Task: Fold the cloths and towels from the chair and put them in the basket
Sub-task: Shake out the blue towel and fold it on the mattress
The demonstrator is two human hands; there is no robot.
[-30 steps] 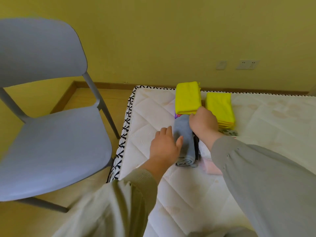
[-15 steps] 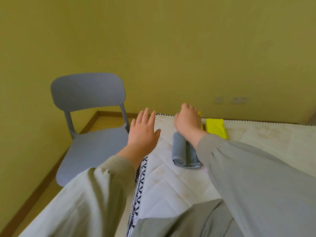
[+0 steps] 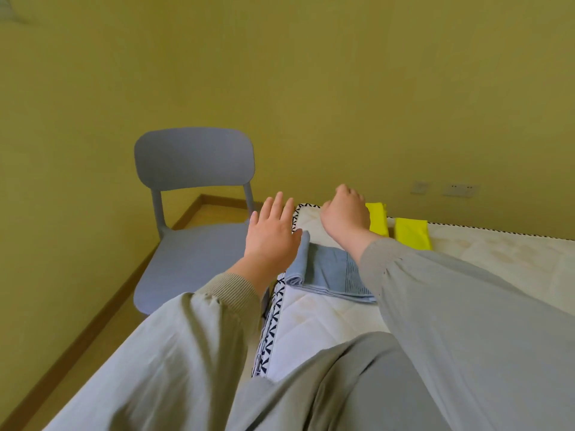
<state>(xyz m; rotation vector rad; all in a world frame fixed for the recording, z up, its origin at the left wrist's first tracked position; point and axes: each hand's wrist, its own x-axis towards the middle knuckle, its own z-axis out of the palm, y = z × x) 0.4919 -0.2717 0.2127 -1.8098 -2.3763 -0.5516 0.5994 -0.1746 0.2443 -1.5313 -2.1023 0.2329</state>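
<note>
Where the floor meets the wall, far left: one brown skirting board (image 3: 104,306) beside a strip of wood floor (image 3: 93,349). That strip is pretty much the only walking room showing.
Chair: one, grey plastic (image 3: 193,163), with its back toward the wall. The right edge of the seat sits just beside the mattress, so there's barely a gap.
Left hand: (image 3: 270,234) fingers straight and a bit spread, holding nothing. It hovers over the line where the chair seat meets the mattress edge.
Mattress: one, white and quilted (image 3: 311,321), with black-and-white trim down its left side and along the wall side.
Towel: one, grey-blue (image 3: 329,269), lying on the mattress right at the left edge. Its left side is rolled up, the rest is flat, and its right part slips under the right sleeve.
Right hand: (image 3: 345,213) the back faces the camera and the fingers bend down out of sight, so honestly can't tell if it's gripping anything. It's above the mattress's far-left corner.
Yellow ones: two, folded, side by side at the far edge by the wall. The left yellow cloth (image 3: 378,217) is partly behind the right hand, and the right yellow cloth (image 3: 412,233) is just beside it.
Wall plates: two (image 3: 420,187) (image 3: 460,190), up on the wall behind the mattress.
</note>
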